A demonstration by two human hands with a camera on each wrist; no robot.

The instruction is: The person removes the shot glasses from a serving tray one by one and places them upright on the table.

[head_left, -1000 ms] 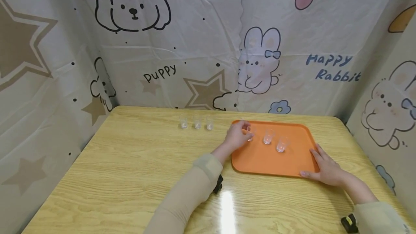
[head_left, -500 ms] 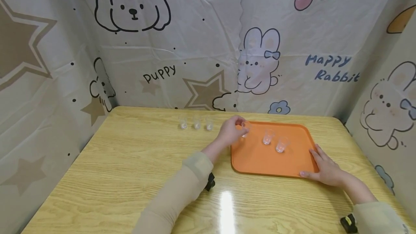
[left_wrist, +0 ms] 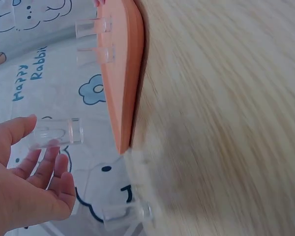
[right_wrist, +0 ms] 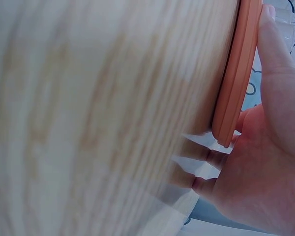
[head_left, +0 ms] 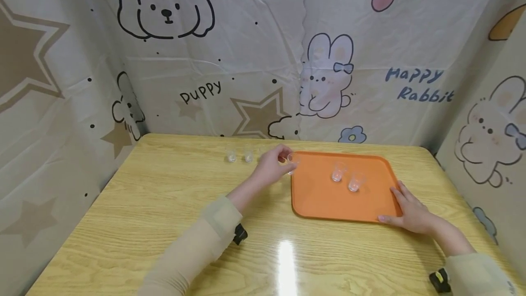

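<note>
Between its thumb and fingers, my left hand (head_left: pixel 269 166) pinches a small clear glass (head_left: pixel 292 162), held just above the left rim of an orange tray (head_left: pixel 320 202). The left wrist view shows this glass (left_wrist: pixel 59 132) raised off the table. Two similar glasses stand on the tray, one near its middle (head_left: pixel 337 173) and one a little nearer and to the right (head_left: pixel 355 182). My right hand (head_left: pixel 415 214) rests at the tray's near right corner, fingers along the side and thumb on the front rim. In the right wrist view its fingers look fairly straight beside the tray edge (right_wrist: pixel 236 73).
Further left, toward the back of the wooden table (head_left: pixel 164 204), stand two clear glasses, one at the left (head_left: pixel 232 155) and its neighbour (head_left: pixel 248 155). A third glass beside them is mostly hidden behind my left hand. A patterned cloth (head_left: pixel 255 49) hangs behind the table.
My left hand has lifted the glass from the tray's upper left part and carried it leftward to the rim. The right hand and the tray stay put.
</note>
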